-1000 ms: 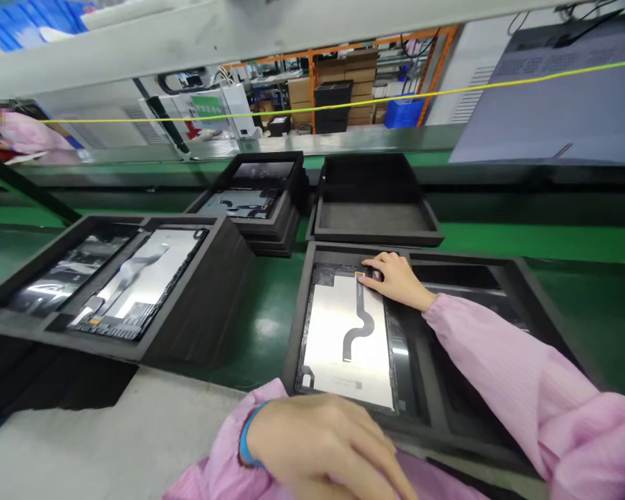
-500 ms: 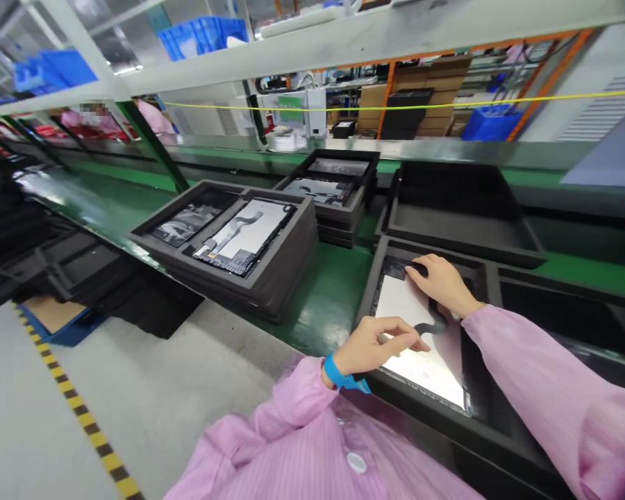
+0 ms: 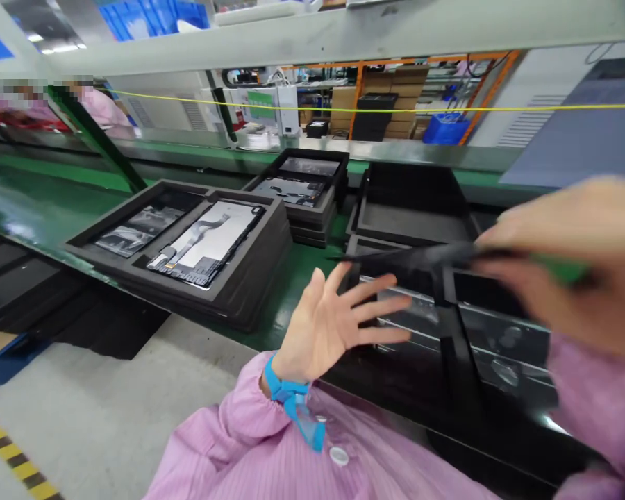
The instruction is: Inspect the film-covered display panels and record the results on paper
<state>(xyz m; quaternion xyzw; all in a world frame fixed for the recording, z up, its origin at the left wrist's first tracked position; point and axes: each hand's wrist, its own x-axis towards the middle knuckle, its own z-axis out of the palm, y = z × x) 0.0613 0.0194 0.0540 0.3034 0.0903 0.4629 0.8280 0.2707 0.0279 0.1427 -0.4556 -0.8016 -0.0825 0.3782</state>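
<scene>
My left hand [image 3: 328, 323] is open, palm up and fingers spread, over the near left side of a black foam tray [image 3: 448, 354]. Blurred by motion, my right hand [image 3: 567, 257] is raised at the right, thumb and fingers closed on a thin dark tapered object [image 3: 411, 260]. Its pointed left end lies by my left fingertips; whether they touch, I cannot tell. Smear hides what kind of thing it is. Below, dark glossy panels [image 3: 505, 340] show in the tray's compartments.
To the left, a stack of foam trays [image 3: 239, 292] carries a display panel [image 3: 208, 239] with a ribbon cable. Another tray stack [image 3: 312, 215] stands behind it. An empty black tray [image 3: 417, 215] sits farther back on the green bench [image 3: 31, 187]. A rail [image 3: 317, 52] crosses above.
My left hand has gone from a pinch over the white-backed panel to spread fingers. My right hand has lifted rightward with the dark object. The white panel back no longer shows; the view has shifted right.
</scene>
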